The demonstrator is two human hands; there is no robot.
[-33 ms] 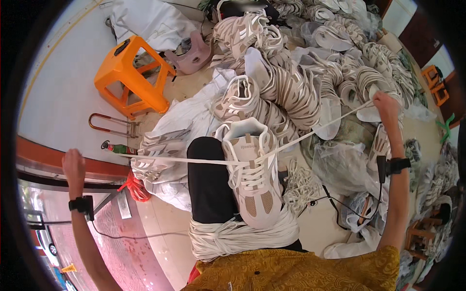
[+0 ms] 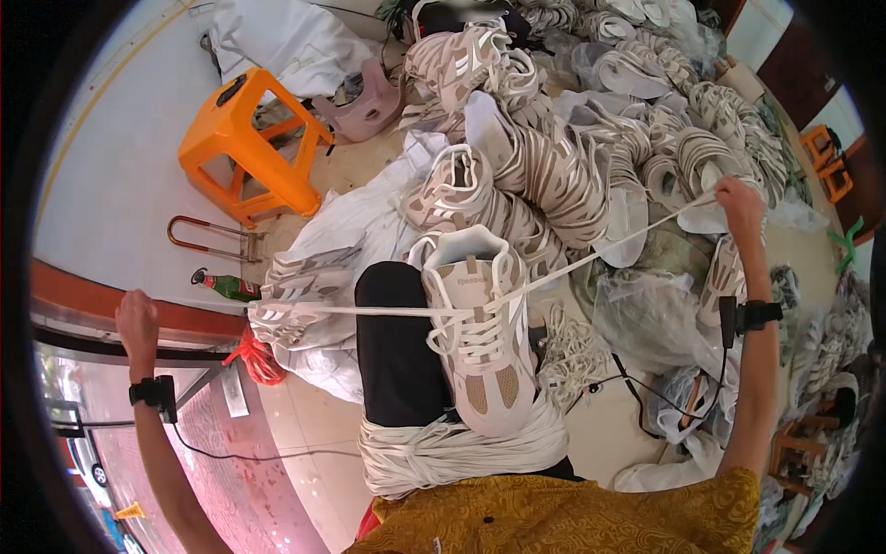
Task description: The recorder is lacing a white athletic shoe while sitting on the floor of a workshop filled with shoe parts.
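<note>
A beige and white sneaker rests on my lap, toe toward me, over my dark trouser leg. Its white shoelace is threaded through the eyelets and leaves the top in two directions. At the upper right, my right hand is closed on one stretched end. The other length runs left across my knee toward the shoe uppers, and I cannot trace it as far as my hand. Far to the left, my left hand is raised and closed; what its fingers hold, if anything, is hidden.
A bundle of white laces lies across my lap. Ahead are heaped shoe uppers. On the left stand an orange stool and a green bottle; loose laces lie right of the sneaker. Cables trail from both wrists.
My left hand has shifted slightly down and left, while the left length of lace has dropped and reaches less far left. My right hand has moved a little to the right.
</note>
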